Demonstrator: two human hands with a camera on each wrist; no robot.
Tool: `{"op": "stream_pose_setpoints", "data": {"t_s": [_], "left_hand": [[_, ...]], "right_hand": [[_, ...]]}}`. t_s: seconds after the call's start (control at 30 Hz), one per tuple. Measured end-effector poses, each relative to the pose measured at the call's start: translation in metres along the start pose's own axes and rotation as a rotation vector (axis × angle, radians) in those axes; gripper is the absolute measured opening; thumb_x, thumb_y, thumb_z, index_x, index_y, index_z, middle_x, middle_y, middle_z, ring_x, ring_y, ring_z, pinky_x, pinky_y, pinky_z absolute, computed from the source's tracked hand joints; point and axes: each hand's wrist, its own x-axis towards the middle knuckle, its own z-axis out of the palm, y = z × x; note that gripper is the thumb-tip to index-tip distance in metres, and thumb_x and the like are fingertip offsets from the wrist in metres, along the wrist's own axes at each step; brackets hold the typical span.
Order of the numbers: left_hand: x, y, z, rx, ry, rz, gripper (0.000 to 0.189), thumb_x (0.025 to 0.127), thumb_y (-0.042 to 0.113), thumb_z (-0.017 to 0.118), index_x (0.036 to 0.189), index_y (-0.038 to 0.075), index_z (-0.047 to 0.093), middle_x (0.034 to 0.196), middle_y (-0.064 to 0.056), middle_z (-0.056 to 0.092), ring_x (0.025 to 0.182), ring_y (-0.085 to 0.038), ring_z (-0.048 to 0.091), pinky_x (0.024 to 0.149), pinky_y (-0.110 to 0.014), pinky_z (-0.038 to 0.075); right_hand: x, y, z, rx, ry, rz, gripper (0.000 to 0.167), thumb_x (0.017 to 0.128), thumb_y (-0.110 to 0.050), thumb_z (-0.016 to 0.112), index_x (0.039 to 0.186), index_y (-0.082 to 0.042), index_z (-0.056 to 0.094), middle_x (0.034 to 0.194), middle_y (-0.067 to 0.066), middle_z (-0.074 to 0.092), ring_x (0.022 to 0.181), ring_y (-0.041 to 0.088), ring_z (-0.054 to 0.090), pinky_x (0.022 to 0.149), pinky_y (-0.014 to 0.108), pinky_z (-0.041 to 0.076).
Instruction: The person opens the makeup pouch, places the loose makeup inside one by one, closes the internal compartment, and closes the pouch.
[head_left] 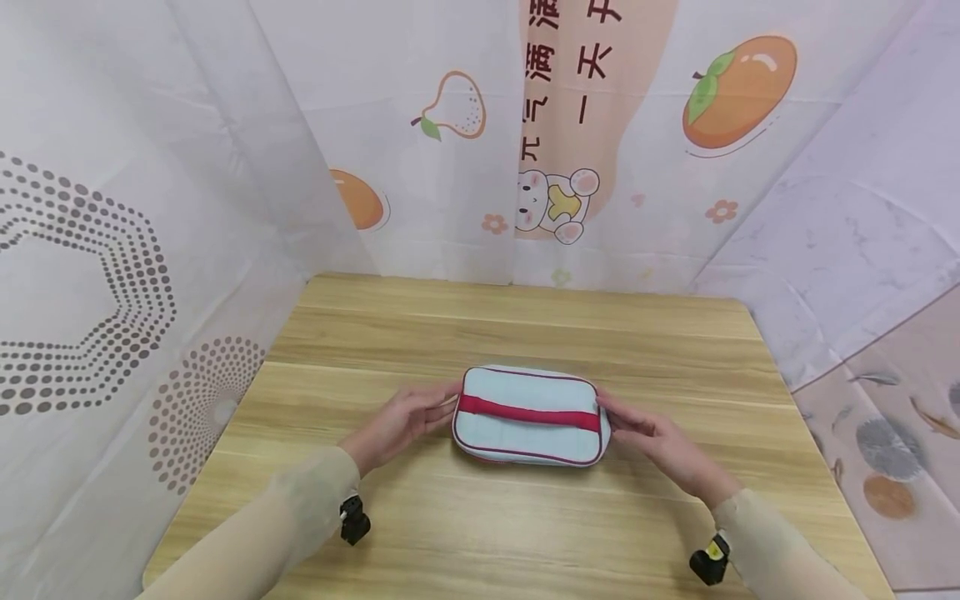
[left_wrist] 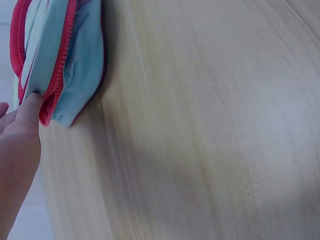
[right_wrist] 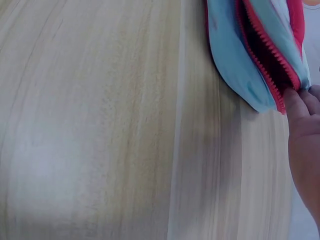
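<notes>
A pale blue zippered bag (head_left: 525,386) with dark red piping lies on the wooden table, its red strap handle (head_left: 517,411) running across the top. At its left end the fingers of my left hand (head_left: 405,423) touch the side, fairly straight. My right hand (head_left: 667,447) rests its extended fingers against the opposite end. In the right wrist view the red zipper (right_wrist: 272,52) gapes along the side, with the thumb at its corner. The zipper teeth (left_wrist: 62,60) also show in the left wrist view, near the left fingertips. The bag's inside is dark.
The wooden table (head_left: 525,533) reaches well past the bag on every side. White printed curtains (head_left: 450,200) hang behind it and at both sides. A small black camera (head_left: 354,521) is strapped to the left wrist, another black camera (head_left: 708,562) to the right.
</notes>
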Motion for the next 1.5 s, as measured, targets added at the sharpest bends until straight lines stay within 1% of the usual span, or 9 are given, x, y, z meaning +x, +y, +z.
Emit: {"op": "stream_pose_setpoints", "data": {"t_s": [0.47, 0.67, 0.77, 0.9, 1.0, 1.1, 1.2, 1.33, 1.5], "left_hand": [[0.004, -0.001, -0.003, 0.098, 0.068, -0.042, 0.043, 0.109, 0.018, 0.046, 0.146, -0.003, 0.051, 0.158, -0.01, 0.045, 0.144, -0.025, 0.045, 0.119, -0.046, 0.034], [0.014, 0.02, 0.005, 0.436, 0.259, -0.027, 0.043, 0.105, 0.028, 0.056, 0.144, 0.009, 0.059, 0.147, -0.006, 0.059, 0.139, -0.027, 0.051, 0.118, -0.051, 0.036], [0.026, 0.034, 0.013, 0.643, 0.299, -0.016, 0.041, 0.104, 0.035, 0.059, 0.142, 0.02, 0.062, 0.145, 0.003, 0.06, 0.14, -0.023, 0.05, 0.117, -0.05, 0.038], [0.051, 0.044, 0.031, 0.869, 0.219, 0.003, 0.042, 0.103, 0.036, 0.06, 0.144, 0.024, 0.061, 0.143, 0.005, 0.061, 0.126, -0.02, 0.058, 0.109, -0.048, 0.047], [0.074, 0.045, 0.051, 1.072, 0.096, 0.046, 0.049, 0.104, 0.034, 0.059, 0.149, 0.015, 0.054, 0.149, -0.002, 0.057, 0.13, -0.022, 0.057, 0.112, -0.045, 0.044], [0.096, 0.041, 0.072, 1.295, -0.027, 0.091, 0.057, 0.104, 0.036, 0.058, 0.154, 0.009, 0.046, 0.159, -0.007, 0.045, 0.148, -0.024, 0.038, 0.122, -0.041, 0.031], [0.112, 0.034, 0.09, 1.457, -0.117, 0.112, 0.066, 0.103, 0.042, 0.058, 0.157, 0.008, 0.04, 0.164, -0.01, 0.035, 0.154, -0.028, 0.027, 0.126, -0.041, 0.023], [0.12, 0.024, 0.103, 1.6, -0.181, 0.105, 0.074, 0.102, 0.052, 0.056, 0.16, 0.011, 0.035, 0.166, -0.008, 0.031, 0.156, -0.03, 0.021, 0.127, -0.042, 0.019], [0.116, 0.013, 0.104, 1.742, -0.239, 0.131, 0.075, 0.103, 0.057, 0.05, 0.162, 0.016, 0.03, 0.168, -0.003, 0.029, 0.156, -0.026, 0.02, 0.128, -0.043, 0.016]], "right_hand": [[0.002, 0.0, -0.001, -0.045, 0.024, 0.035, 0.047, 0.105, -0.018, 0.058, 0.152, -0.018, 0.051, 0.162, -0.002, 0.04, 0.142, 0.004, 0.044, 0.105, 0.012, 0.039], [0.008, -0.008, -0.01, -0.115, 0.092, 0.076, 0.046, 0.104, -0.024, 0.061, 0.148, -0.015, 0.055, 0.148, 0.007, 0.058, 0.134, 0.019, 0.056, 0.101, 0.014, 0.043], [0.015, -0.013, -0.019, -0.167, 0.126, 0.1, 0.047, 0.104, -0.027, 0.061, 0.147, -0.011, 0.055, 0.145, 0.01, 0.06, 0.134, 0.023, 0.057, 0.099, 0.013, 0.043], [0.029, -0.018, -0.031, -0.24, 0.124, 0.092, 0.049, 0.105, -0.022, 0.059, 0.149, -0.003, 0.05, 0.146, 0.015, 0.058, 0.135, 0.031, 0.055, 0.102, 0.022, 0.048], [0.041, -0.02, -0.037, -0.315, 0.099, 0.104, 0.049, 0.105, -0.021, 0.059, 0.15, -0.004, 0.05, 0.146, 0.014, 0.058, 0.137, 0.032, 0.054, 0.109, 0.038, 0.048], [0.052, -0.019, -0.04, -0.363, 0.06, 0.118, 0.048, 0.105, -0.022, 0.059, 0.15, -0.008, 0.051, 0.148, 0.011, 0.058, 0.139, 0.032, 0.051, 0.113, 0.053, 0.042], [0.062, -0.021, -0.038, -0.37, 0.022, 0.134, 0.05, 0.104, -0.027, 0.06, 0.151, -0.01, 0.051, 0.15, 0.01, 0.056, 0.143, 0.032, 0.046, 0.116, 0.058, 0.037], [0.072, -0.026, -0.033, -0.384, -0.007, 0.145, 0.053, 0.103, -0.03, 0.061, 0.151, -0.01, 0.05, 0.151, 0.01, 0.054, 0.143, 0.033, 0.045, 0.117, 0.057, 0.035], [0.079, -0.029, -0.031, -0.408, -0.039, 0.138, 0.049, 0.106, -0.022, 0.056, 0.151, -0.005, 0.048, 0.151, 0.016, 0.052, 0.142, 0.036, 0.046, 0.116, 0.057, 0.037]]}}
